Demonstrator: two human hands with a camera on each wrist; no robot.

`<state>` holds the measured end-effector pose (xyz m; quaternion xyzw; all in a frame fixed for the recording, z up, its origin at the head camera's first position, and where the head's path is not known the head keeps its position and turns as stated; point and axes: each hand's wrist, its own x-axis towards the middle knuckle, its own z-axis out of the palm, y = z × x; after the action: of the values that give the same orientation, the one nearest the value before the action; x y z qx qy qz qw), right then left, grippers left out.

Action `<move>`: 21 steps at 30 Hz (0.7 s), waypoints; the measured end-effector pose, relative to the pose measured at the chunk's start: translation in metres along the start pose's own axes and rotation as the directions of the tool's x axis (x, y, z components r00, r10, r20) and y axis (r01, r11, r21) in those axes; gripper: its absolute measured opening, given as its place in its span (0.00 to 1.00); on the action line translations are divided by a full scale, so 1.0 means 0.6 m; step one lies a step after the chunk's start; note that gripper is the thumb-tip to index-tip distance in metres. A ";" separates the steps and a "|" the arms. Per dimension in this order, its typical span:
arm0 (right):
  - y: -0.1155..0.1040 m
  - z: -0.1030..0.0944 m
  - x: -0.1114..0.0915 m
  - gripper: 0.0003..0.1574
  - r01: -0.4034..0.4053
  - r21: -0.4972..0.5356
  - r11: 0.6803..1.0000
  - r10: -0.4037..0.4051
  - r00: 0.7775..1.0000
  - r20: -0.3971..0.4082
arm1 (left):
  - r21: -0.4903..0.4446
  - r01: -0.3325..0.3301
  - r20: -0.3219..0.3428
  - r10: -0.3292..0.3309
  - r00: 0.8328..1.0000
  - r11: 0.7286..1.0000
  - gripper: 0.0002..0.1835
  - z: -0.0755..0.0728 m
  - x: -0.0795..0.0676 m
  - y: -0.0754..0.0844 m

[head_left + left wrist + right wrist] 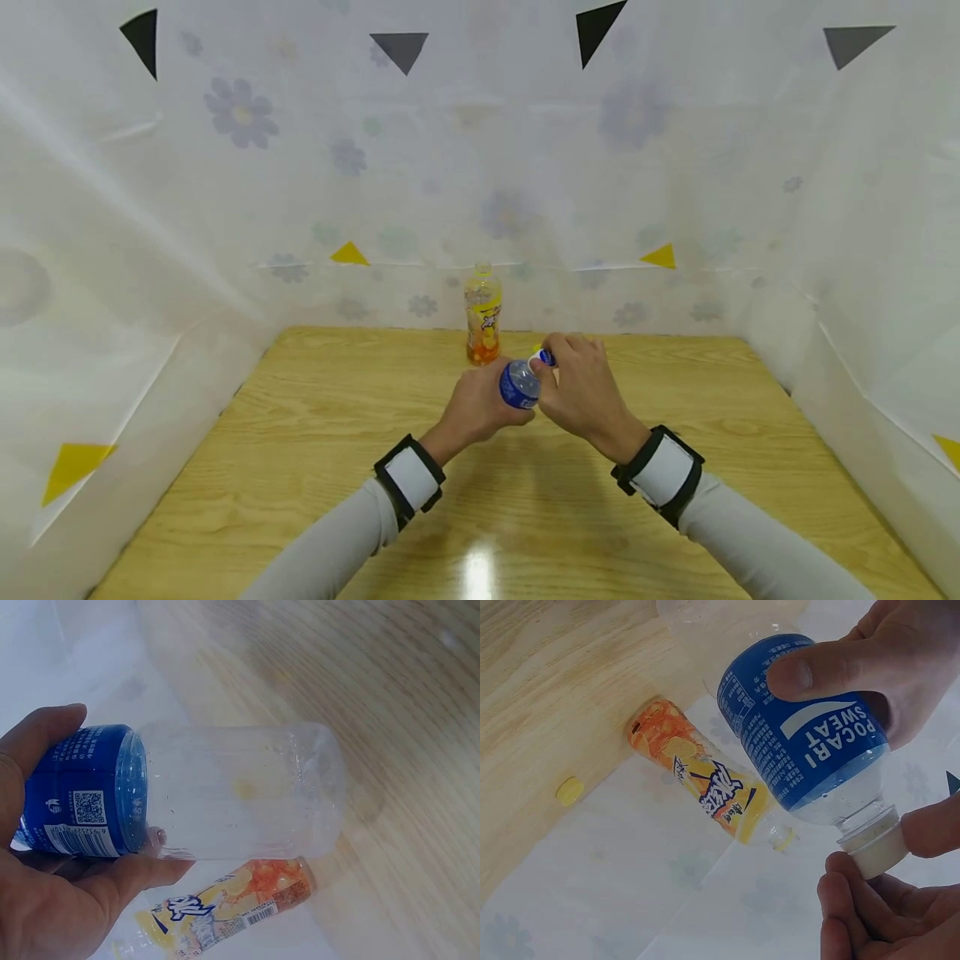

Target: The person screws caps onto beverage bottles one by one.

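Note:
My left hand [480, 404] grips a clear plastic bottle [806, 735] round its blue Pocari Sweat label, and the bottle tilts toward the right hand. Its see-through lower part shows in the left wrist view, with droplets on the wall. Thumb and fingers of my right hand [583, 387] pinch the white cap [877, 844] at the bottle's neck. Just behind the left hand stands a second bottle [483, 321] with a yellow and orange label and an uncapped mouth.
A yellow cap [570, 791] lies on the wooden table [322, 433], near the second bottle. White flower-patterned sheeting [480, 183] rises behind the table and along both sides, with black, grey and yellow triangles on it.

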<state>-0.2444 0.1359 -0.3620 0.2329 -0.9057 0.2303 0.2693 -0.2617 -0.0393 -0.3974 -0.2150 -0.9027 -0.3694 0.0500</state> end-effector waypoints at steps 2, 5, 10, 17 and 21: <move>0.000 0.001 0.000 0.06 0.004 0.009 1.000 -0.003 1.000 -0.014 | 0.007 -0.005 0.004 0.005 1.000 1.000 0.32 -0.002 0.002 -0.001; -0.001 0.003 0.000 0.07 0.013 0.032 0.999 -0.012 1.000 -0.028 | 0.003 0.000 0.015 0.000 1.000 1.000 0.32 -0.005 0.003 -0.005; -0.003 0.004 0.000 0.23 -0.009 0.075 0.997 0.008 1.000 0.003 | -0.009 0.037 0.001 -0.037 0.999 0.999 0.35 -0.022 0.008 -0.013; -0.001 0.004 -0.004 0.34 -0.071 0.066 0.995 0.065 0.994 0.083 | -0.062 0.103 -0.187 -0.113 0.976 0.993 0.41 -0.105 0.040 -0.030; 0.006 0.009 -0.011 0.30 -0.088 0.057 0.994 0.082 0.991 0.107 | -0.094 0.146 -0.317 -0.168 0.933 0.985 0.40 -0.160 0.058 -0.057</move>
<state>-0.2437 0.1375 -0.3710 0.2141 -0.9201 0.2569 0.2040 -0.3141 -0.1150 -0.3416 -0.0802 -0.8831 -0.4336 0.1602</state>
